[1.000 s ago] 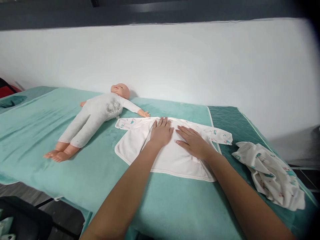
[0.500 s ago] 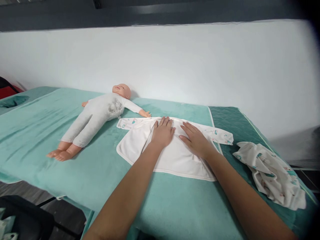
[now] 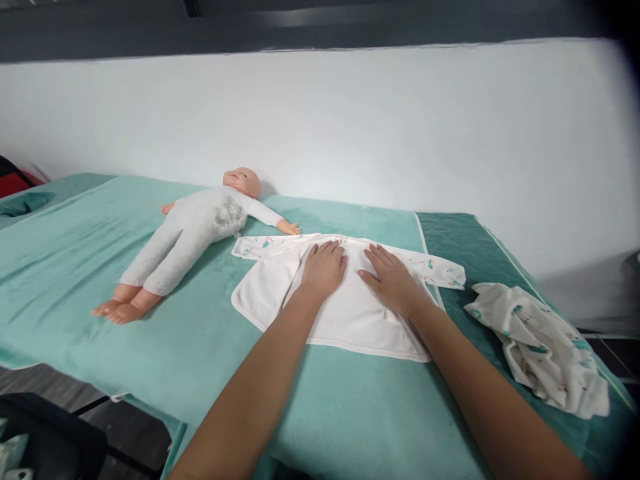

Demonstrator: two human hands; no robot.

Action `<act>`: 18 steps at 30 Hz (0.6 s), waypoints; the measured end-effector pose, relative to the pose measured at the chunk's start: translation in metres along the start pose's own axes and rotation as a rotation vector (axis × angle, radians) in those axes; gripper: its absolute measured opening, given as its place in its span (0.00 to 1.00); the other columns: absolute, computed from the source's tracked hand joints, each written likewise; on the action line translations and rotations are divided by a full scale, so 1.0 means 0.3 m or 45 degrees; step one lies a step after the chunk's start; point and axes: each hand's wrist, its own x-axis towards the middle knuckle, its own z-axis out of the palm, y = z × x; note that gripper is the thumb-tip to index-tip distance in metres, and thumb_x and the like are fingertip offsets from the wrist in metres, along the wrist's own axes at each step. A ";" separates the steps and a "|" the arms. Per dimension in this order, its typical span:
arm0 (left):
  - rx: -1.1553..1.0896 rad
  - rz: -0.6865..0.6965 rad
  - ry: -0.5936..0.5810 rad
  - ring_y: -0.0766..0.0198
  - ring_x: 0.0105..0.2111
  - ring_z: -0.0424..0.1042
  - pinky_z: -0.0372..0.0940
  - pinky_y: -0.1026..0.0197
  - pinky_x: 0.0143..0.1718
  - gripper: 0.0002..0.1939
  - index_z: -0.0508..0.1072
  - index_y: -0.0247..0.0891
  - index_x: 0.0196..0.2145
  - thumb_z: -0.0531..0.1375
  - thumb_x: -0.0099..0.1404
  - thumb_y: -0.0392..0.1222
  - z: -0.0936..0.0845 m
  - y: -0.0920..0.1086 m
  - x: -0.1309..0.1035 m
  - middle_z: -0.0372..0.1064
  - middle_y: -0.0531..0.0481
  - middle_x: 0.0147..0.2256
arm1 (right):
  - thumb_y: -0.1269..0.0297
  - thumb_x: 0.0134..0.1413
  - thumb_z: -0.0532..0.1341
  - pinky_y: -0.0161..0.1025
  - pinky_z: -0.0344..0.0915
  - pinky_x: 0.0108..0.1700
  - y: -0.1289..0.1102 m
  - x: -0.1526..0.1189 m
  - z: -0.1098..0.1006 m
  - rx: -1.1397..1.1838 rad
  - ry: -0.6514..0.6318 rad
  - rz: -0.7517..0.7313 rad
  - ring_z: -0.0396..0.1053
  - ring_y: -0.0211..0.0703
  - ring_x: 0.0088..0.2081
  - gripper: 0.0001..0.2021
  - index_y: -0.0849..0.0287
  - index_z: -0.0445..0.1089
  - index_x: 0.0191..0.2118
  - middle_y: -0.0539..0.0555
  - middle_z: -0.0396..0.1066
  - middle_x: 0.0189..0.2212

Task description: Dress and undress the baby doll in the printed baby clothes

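A small white garment with patterned sleeves lies spread out on the green cover. My left hand rests flat on its upper middle, fingers stretched out just below the neckline. To the right, my right hand lies flat on the same garment, fingers extended. Neither hand grips the cloth. A doll in a white body suit lies on its back to the left, one of its hands close to the garment's left sleeve.
A crumpled patterned white cloth lies at the right on a darker green quilted cover. Behind the bed stands a white wall. A black chair is at the lower left, beside the bed's edge.
My left hand has slid slightly down toward me, showing more of the label at the neckline. My right hand is almost unmoved on the garment.
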 end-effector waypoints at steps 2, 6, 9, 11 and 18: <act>-0.001 0.007 0.008 0.58 0.62 0.60 0.52 0.47 0.65 0.18 0.70 0.40 0.53 0.46 0.73 0.43 0.002 -0.002 -0.001 0.65 0.46 0.60 | 0.48 0.67 0.44 0.57 0.48 0.67 -0.001 0.001 -0.002 -0.014 -0.015 0.000 0.45 0.55 0.69 0.31 0.63 0.56 0.66 0.63 0.50 0.68; -0.011 0.003 0.011 0.58 0.62 0.61 0.52 0.47 0.65 0.18 0.70 0.39 0.53 0.47 0.73 0.42 0.006 -0.003 0.002 0.66 0.46 0.60 | 0.49 0.67 0.45 0.57 0.49 0.66 -0.004 0.002 -0.001 -0.036 -0.022 -0.003 0.47 0.55 0.69 0.30 0.63 0.57 0.65 0.63 0.51 0.68; -0.041 0.000 0.016 0.57 0.61 0.62 0.53 0.47 0.64 0.17 0.71 0.38 0.52 0.48 0.73 0.41 -0.001 0.003 0.003 0.67 0.46 0.59 | 0.50 0.67 0.45 0.58 0.49 0.66 -0.007 -0.002 0.004 -0.060 0.000 -0.023 0.48 0.55 0.69 0.29 0.63 0.59 0.64 0.64 0.52 0.68; -0.096 0.004 0.027 0.58 0.60 0.63 0.54 0.48 0.64 0.17 0.71 0.38 0.53 0.48 0.72 0.40 -0.024 0.003 -0.008 0.68 0.47 0.58 | 0.50 0.68 0.44 0.58 0.49 0.66 -0.009 -0.009 0.004 -0.082 0.014 -0.046 0.48 0.55 0.68 0.28 0.63 0.60 0.63 0.64 0.53 0.67; -0.372 -0.025 0.266 0.62 0.58 0.66 0.59 0.57 0.61 0.17 0.71 0.40 0.53 0.49 0.73 0.43 -0.289 -0.161 -0.203 0.71 0.50 0.55 | 0.51 0.67 0.46 0.56 0.52 0.65 -0.081 0.009 -0.039 -0.090 0.050 -0.144 0.54 0.55 0.66 0.26 0.60 0.63 0.61 0.62 0.60 0.64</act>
